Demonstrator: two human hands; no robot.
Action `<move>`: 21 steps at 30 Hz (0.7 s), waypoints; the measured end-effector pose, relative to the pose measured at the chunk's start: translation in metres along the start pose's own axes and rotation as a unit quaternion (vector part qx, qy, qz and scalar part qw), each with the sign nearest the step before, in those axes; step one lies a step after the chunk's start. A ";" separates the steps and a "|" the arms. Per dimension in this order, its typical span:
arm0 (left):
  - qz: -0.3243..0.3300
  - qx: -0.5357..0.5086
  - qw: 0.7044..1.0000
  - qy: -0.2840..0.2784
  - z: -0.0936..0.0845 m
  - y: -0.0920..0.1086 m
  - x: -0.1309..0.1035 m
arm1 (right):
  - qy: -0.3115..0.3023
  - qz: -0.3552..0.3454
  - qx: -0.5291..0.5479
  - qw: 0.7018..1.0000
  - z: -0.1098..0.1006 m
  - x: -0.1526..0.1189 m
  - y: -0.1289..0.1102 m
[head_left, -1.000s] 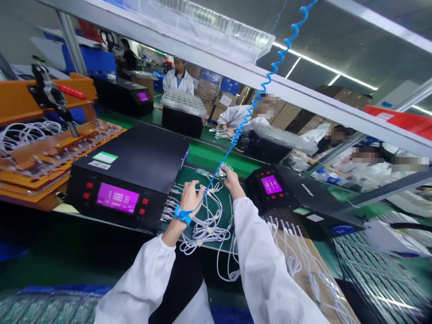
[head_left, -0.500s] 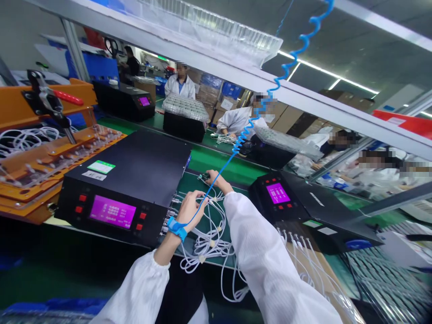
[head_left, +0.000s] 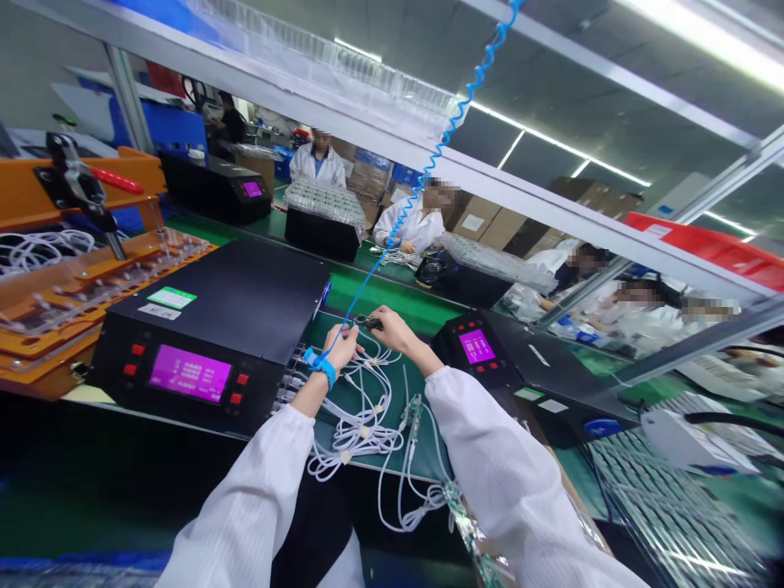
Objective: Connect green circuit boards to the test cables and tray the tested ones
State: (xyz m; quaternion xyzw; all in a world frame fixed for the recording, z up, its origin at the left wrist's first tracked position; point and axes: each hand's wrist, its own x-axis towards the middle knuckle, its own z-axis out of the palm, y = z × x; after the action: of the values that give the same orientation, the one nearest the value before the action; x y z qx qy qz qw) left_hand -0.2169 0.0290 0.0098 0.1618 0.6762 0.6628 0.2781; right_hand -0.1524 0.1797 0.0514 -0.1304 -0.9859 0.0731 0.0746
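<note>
L hand (head_left: 343,349) has come up nearer the R hand (head_left: 389,328) since the last frame, & a green board (head_left: 415,416) w/ white leads now shows beside the R sleeve (head_left: 490,457). R hand pinches a small dark circuit board (head_left: 372,323) btwn thumb & fingers, held low over the far part of the bench (head_left: 392,380), just beyond the white cables (head_left: 367,433). L hand's fingers are drawn in close by the board's left end; can't tell if they pinch it or a lead.

Handling, prob.: v. light, stiff, fragile on its parts, so best taken by the long edges, w/ no squeeze on the face. Cables look soft & bendy, prob. slippery & apt to drag on the board; hold those by the plugs.

Looks: held board is small & narrow, dark w/ pale specks, detail too small to read, partly hidden by fingers. Cables are glossy white, looped in a loose pile R of the black box (head_left: 245,294) w/ its magenta screen (head_left: 191,373).
</note>
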 end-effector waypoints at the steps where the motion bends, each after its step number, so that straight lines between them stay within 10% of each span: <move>1: -0.004 0.000 1.000 0.001 0.001 0.001 0.002 | 0.002 -0.017 0.004 1.000 -0.004 -0.008 -0.003; 13: 0.010 0.107 0.993 -0.039 0.003 -0.014 -0.004 | -0.034 -0.055 -0.126 0.990 -0.013 -0.054 -0.026; 21: 0.055 0.132 0.988 -0.062 -0.001 -0.016 -0.024 | 0.096 0.104 -0.035 0.989 -0.036 -0.048 0.018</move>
State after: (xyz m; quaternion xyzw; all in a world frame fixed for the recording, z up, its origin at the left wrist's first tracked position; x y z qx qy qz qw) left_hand -0.1958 0.0126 -0.0023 0.2743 0.7293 0.5709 0.2587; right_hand -0.0957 0.1885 0.0777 -0.2410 -0.9573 0.0332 0.1561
